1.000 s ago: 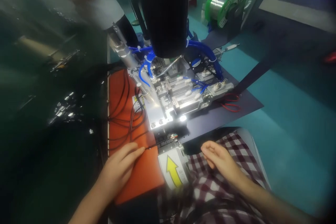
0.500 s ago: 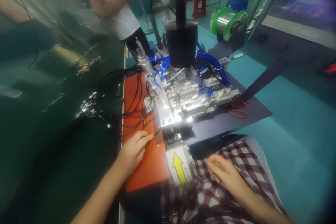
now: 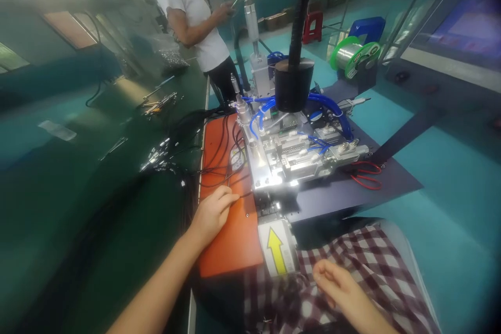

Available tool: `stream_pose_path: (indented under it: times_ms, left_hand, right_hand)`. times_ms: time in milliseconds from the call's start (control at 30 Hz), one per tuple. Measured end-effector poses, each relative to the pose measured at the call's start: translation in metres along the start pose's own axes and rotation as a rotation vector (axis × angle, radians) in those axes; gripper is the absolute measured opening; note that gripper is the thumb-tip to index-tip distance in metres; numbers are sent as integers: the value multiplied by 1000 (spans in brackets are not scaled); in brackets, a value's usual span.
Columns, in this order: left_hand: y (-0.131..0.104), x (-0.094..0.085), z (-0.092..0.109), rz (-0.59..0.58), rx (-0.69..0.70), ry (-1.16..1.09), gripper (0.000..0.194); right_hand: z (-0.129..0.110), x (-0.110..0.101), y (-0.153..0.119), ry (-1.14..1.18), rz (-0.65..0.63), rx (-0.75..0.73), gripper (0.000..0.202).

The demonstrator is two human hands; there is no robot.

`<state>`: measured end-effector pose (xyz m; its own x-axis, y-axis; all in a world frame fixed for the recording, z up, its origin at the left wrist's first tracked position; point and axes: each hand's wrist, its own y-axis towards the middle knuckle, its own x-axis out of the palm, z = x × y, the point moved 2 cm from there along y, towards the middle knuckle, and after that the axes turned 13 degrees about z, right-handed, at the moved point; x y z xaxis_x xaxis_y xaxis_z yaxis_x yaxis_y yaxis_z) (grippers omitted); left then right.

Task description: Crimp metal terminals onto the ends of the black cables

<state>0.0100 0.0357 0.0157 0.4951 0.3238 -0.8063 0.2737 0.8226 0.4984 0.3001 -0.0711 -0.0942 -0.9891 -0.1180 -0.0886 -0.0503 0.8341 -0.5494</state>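
Note:
My left hand is over the orange plate, its thumb and forefinger pinched on a thin black cable. The cable's far end reaches the front edge of a metal bench machine with cylinders and blue air tubes. Above my lap, my right hand is closed with curled fingers, and nothing shows in it. Between the two hands sits the machine's white housing, marked with a yellow arrow.
Several black cables with shiny ends lie on the dark green table at left. A black lamp head hangs above the machine. Behind it are a green-rimmed wire spool and a standing person holding a phone-like object.
My view has tilted up and turned left, so the scene sits further right in the picture. My left hand keeps its pinch near the machine's edge; my right hand is slightly lower and more curled.

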Motion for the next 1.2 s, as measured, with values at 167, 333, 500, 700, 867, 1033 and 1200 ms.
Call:
stream_pose_path:
  times_ms: [167,333,500,700,867,1033,1200]
  left_hand:
    - [1,0,1,18,-9,-14,28]
    - [0,5,-1,5,-45,-40,27]
    - [2,12,-3,-6,-85,-57,26]
    - [0,12,-2,9,-89,-47,25]
    - [2,15,-3,11,-77,-26,25]
    - [5,2,6,45,-54,23,36]
    - [-22,-43,86,227,-97,73,15]
  right_hand:
    - [5,6,-7,-32,-51,27,39]
    - [-4,9,-16,-73,-134,19,34]
    - [-8,19,-19,-197,-236,-27,25]
    - [-20,50,-26,-512,-371,-277,12]
    - [-19,73,-40,-788,-414,-508,40]
    - [-21,69,-53,-868,-509,-724,18]
    - [-74,25,-64,-703,-415,-894,30]
